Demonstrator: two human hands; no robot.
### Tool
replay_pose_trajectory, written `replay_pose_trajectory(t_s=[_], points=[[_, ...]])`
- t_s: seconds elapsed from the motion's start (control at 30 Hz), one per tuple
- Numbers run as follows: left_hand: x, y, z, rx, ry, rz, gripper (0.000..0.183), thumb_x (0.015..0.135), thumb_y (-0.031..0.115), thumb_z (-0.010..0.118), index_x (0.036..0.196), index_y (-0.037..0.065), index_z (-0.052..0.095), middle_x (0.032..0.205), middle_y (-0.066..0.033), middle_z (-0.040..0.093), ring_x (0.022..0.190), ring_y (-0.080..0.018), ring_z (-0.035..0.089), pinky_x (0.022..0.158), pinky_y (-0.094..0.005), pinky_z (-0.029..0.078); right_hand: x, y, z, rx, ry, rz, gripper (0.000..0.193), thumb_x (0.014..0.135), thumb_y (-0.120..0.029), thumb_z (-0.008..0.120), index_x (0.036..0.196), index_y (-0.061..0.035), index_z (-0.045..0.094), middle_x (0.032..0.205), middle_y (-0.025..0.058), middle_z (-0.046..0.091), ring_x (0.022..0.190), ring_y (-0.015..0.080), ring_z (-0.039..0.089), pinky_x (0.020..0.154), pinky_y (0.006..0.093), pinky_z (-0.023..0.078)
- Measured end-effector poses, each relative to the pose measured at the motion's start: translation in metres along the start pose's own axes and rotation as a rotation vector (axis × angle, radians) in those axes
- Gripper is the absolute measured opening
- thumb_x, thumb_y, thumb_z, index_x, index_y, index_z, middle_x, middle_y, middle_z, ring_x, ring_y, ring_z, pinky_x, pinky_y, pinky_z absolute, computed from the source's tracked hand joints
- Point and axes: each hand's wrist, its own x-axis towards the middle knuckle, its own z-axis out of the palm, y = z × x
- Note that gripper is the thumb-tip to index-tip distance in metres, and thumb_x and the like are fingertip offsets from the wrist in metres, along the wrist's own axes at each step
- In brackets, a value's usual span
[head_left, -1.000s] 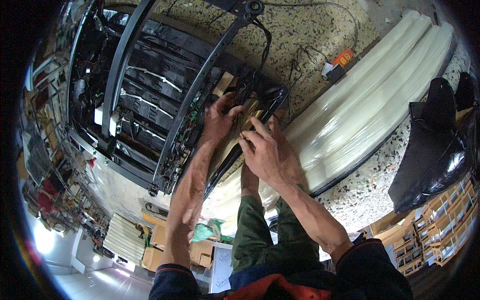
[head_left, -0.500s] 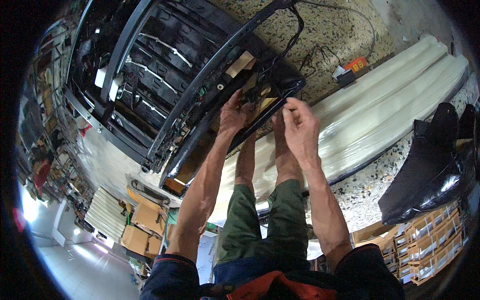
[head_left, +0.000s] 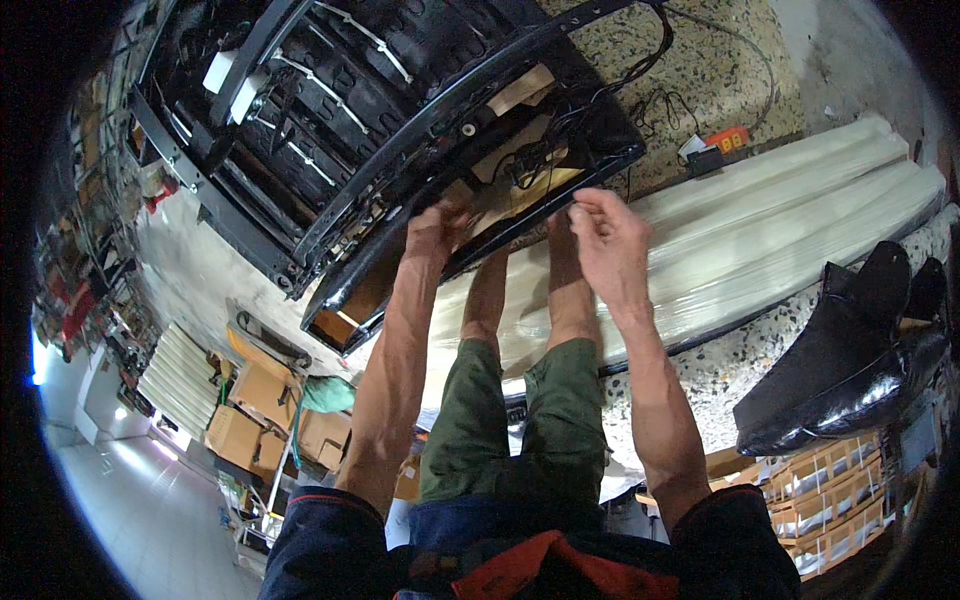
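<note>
The black metal frame (head_left: 480, 72) has the long black-covered box (head_left: 345, 288) along its near side, ahead of the person's shins; keep knuckles off its bars. The left hand (head_left: 438, 225) is at the box's opening, fingers curled, grip unclear. The right hand (head_left: 610, 230) is pinched by the near edge, perhaps on something too thin to see. The dark cables (head_left: 520, 165) inside seem best eased gently, without snagging.

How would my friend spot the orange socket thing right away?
Start at the big black metal frame up top. Go right onto the speckled floor, just above the long, pale, plastic-wrapped bundle: a small socket block lies there. Its bright orange sets it apart from the black piece and white piece beside it.
</note>
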Motion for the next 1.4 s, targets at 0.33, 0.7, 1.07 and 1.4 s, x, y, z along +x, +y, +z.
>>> replay_pose_trajectory(t_s=[0.33,0.7,1.07,1.4], points=[[-0.008,0.010,0.061,-0.726,-0.109,-0.062,0.032,0.093,0.011,0.068,0.121,-0.001,0.061,0.120,-0.0186,0.067,0.106,-0.0341,0.064,0.090,-0.0443,0.057,0.075,0.054,0.079,0.054,-0.033,0.146,0.026,0.094,-0.006,0.067,0.118,0.0002,0.062,0.109,0.0112,0.069,0.092,0.0270,0.071,0.077,0.0344,0.058],[-0.065,0.014,0.106,-0.658,0.039,-0.031,0.026,0.088,0.016,0.079,0.110,0.007,0.067,0.119,-0.0083,0.068,0.099,-0.0253,0.068,0.067,-0.0319,0.054,0.113,0.054,0.131,1.534,-0.168,0.529,0.043,0.095,-0.035,0.058,0.125,-0.0059,0.065,0.115,0.0114,0.073,0.103,0.0324,0.069,0.094,0.0470,0.056],[-0.047,0.037,0.076,-0.533,-0.048,-0.123,0.007,0.101,0.020,0.062,0.101,0.013,0.065,0.077,-0.0010,0.058,0.057,-0.0118,0.050,0.040,-0.0256,0.032,0.094,0.024,0.155,1.695,-0.029,0.603,0.057,0.097,-0.045,0.045,0.135,-0.0066,0.062,0.125,0.0131,0.069,0.110,0.0360,0.066,0.100,0.0518,0.052],[-0.032,0.033,0.090,-0.435,-0.052,0.035,0.026,0.097,0.015,0.069,0.119,0.001,0.067,0.116,-0.0132,0.073,0.104,-0.0262,0.070,0.092,-0.0392,0.057,0.115,0.012,0.151,1.297,0.436,0.585,0.021,0.080,0.010,0.065,0.092,-0.0066,0.062,0.092,0.0065,0.063,0.085,0.0223,0.062,0.078,0.0371,0.052]])
